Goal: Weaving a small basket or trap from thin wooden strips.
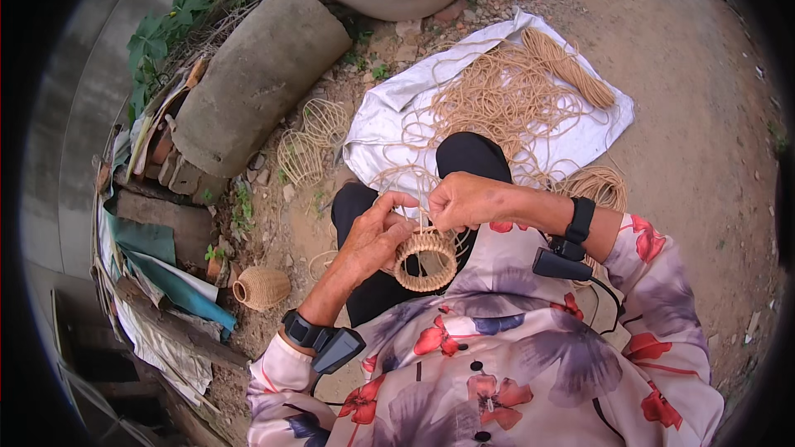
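Steadying left hand [373,240]: in the head view, its thumb and forefinger were parted beside the pale strands [423,213]; the other fingertips were hidden, so their grip could not be told.
Right hand [464,201]: its fingers were curled and pressed together, seemingly pinching a strand, perhaps to keep it taut.
Woven piece [425,242]: it sat just below both hands' fingertips, over the lap, its round mouth tipped toward the wearer, probably to keep the rim in sight.
Loose cord [497,95]: it lay beyond the right fingers on a white sheet [381,116], likely spread to keep dirt off, with a bundled hank [567,68] at its far side.
Open frames [301,157]: these stood beyond and left of the left fingers.
Jar-shaped basket [263,288]: it lay on its side, well left of the left fingers, apparently set aside clear of the elbows.
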Available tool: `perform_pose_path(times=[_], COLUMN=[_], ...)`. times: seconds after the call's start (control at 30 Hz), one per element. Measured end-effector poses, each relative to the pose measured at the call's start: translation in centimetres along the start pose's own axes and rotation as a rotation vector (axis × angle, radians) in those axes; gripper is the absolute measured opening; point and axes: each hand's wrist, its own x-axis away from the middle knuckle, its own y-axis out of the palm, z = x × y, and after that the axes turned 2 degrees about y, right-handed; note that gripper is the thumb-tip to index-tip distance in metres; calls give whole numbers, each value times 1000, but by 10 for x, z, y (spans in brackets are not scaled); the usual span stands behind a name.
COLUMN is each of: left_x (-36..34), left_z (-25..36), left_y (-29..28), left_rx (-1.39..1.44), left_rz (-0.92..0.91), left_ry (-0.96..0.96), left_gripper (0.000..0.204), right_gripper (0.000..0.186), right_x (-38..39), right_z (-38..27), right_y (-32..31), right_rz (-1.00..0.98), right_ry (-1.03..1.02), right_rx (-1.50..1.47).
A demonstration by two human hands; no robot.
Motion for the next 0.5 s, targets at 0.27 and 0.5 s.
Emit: perform_pose_path(times=[0.27, 0.5], left_x=[2, 0], left_z=[-6, -10], left_y=[-1, 6], left_rx=[223, 152], left_rz=[-44, -31], left_ry=[-67, -66], left_gripper=[22, 14], right_gripper=[7, 6], right_x=[12, 13], right_z=[27, 34], right_y=[32, 42], right_rz=[396, 540], right_ry=[-521, -621], right_rx=[180, 254])
